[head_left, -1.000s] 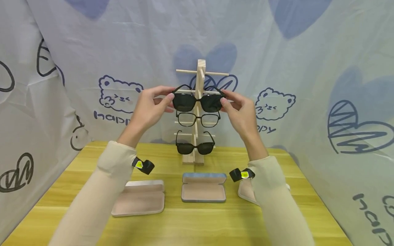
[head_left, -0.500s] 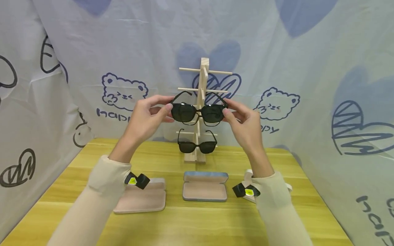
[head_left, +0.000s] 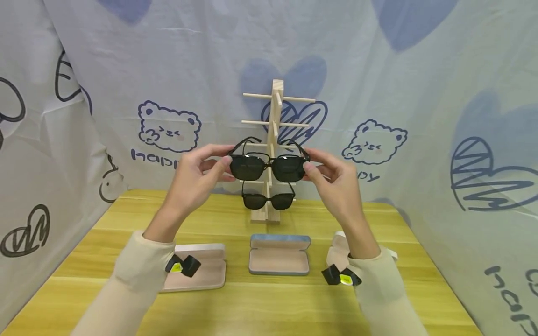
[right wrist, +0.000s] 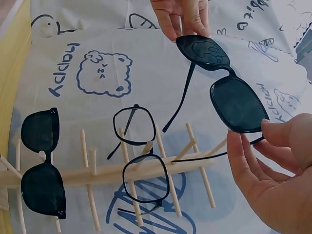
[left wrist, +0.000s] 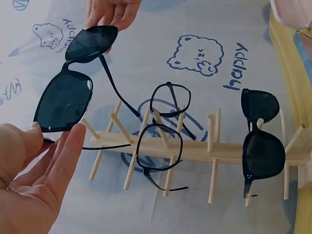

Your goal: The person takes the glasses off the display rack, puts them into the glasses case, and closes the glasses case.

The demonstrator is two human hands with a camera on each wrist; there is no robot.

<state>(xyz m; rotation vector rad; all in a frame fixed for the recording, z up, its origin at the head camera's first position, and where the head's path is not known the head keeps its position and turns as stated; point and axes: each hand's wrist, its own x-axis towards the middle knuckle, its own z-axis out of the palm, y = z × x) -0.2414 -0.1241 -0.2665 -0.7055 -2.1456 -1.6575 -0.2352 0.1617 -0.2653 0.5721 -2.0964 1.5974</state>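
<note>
A pair of black sunglasses (head_left: 249,168) is held up by both hands, lenses facing me and temples unfolded toward the stand. My left hand (head_left: 196,179) pinches its left end between thumb and fingers. The opposite end is pinched the same way by my right hand (head_left: 334,186). Behind it rises a wooden glasses stand (head_left: 275,112) with crosswise pegs. Clear-lens glasses (left wrist: 161,146) with a thin black frame hang on the stand, mostly covered by the sunglasses in the head view. Lower down hangs a second pair of dark sunglasses (head_left: 281,201).
On the wooden table (head_left: 269,308) lie three opened glasses cases: a pink-lined one (head_left: 210,275) at left, a blue one (head_left: 279,261) in the middle, and a light one (head_left: 337,256) partly behind the right forearm. A patterned cloth (head_left: 201,56) hangs behind and at the sides.
Both hands have lowered the sunglasses from near the stand's second peg row, and they now overlap the clear-lens glasses. The head view has shifted slightly.
</note>
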